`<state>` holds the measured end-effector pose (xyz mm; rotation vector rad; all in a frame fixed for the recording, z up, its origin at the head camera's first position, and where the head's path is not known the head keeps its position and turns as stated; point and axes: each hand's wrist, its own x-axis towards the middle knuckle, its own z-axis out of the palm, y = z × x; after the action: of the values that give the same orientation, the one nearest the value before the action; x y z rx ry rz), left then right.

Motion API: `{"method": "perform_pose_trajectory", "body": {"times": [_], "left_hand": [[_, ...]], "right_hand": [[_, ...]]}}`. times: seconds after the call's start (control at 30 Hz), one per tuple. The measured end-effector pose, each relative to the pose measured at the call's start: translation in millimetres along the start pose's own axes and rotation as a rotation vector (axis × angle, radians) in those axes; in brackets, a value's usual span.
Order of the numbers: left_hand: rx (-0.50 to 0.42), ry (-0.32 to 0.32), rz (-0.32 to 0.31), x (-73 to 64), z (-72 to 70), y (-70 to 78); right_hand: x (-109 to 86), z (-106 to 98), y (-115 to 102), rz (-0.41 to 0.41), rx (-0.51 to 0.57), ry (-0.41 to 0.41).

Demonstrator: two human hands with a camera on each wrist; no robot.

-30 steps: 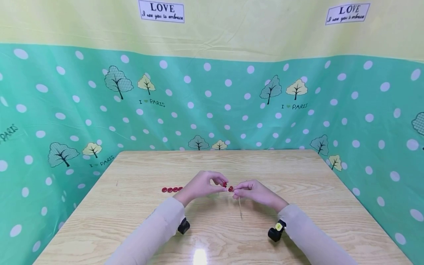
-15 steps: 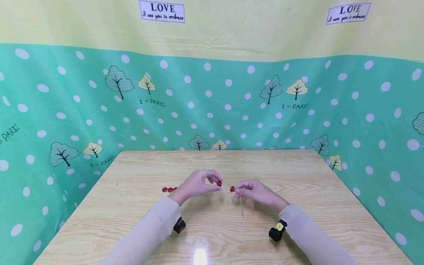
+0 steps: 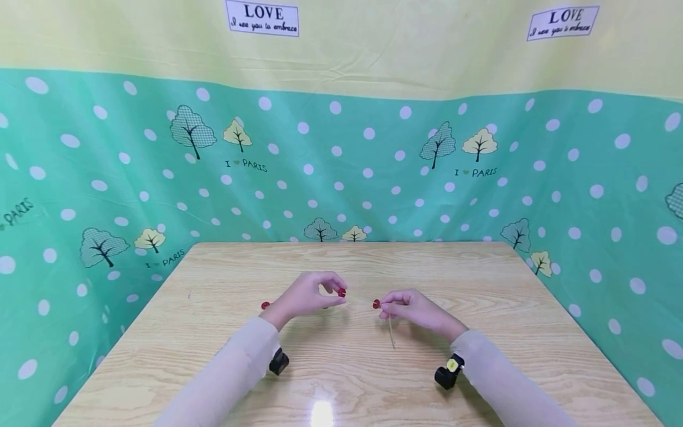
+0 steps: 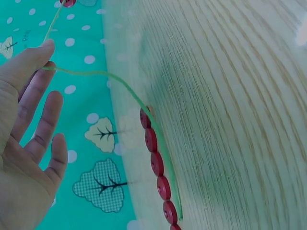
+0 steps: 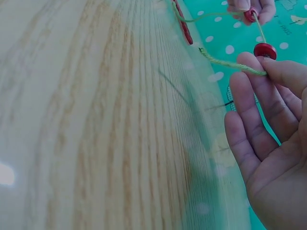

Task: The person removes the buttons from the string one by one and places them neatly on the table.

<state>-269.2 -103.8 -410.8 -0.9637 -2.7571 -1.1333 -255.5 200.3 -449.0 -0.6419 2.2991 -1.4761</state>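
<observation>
A thin green cord runs between the two hands above the table. My left hand pinches a red button and the cord at its fingertips; in the left wrist view the fingers hide this button. The right wrist view shows that same button with the cord running out of it. My right hand pinches the cord close to its tail. Another red button sits on the cord right at the right thumb and index finger. The cord's loose tail hangs below the right hand.
Several red buttons lie in a row on the wooden table, partly hidden by the left arm in the head view. The cord's other end trails beside them. A green dotted curtain stands behind the table.
My left hand has moved left with its button, widening the gap to the right hand. More cord stretches between them. The left arm now covers more of the button row. The right hand barely shifts.
</observation>
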Motion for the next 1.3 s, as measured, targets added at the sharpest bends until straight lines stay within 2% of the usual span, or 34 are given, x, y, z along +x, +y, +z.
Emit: {"method": "perform_pose_trajectory", "body": {"times": [0.3,0.43,0.7,1.3], "left_hand": [[-0.016,0.013,-0.001,-3.8,-5.9,-9.3],[-0.029,0.017,-0.022,-8.0,-10.5,-12.6],[0.011,0.033,-0.027,-14.6,-17.7,-19.6],[-0.001,0.029,-0.099,-26.2,-27.4,-33.7]], "right_hand": [[-1.1,-3,3,0.002,0.005,0.009],[-2.0,-4,3,-0.007,-0.006,0.015],[-2.3,-4,2,-0.013,-0.002,0.014],[-1.0,-4,5,0.009,0.006,0.017]]}}
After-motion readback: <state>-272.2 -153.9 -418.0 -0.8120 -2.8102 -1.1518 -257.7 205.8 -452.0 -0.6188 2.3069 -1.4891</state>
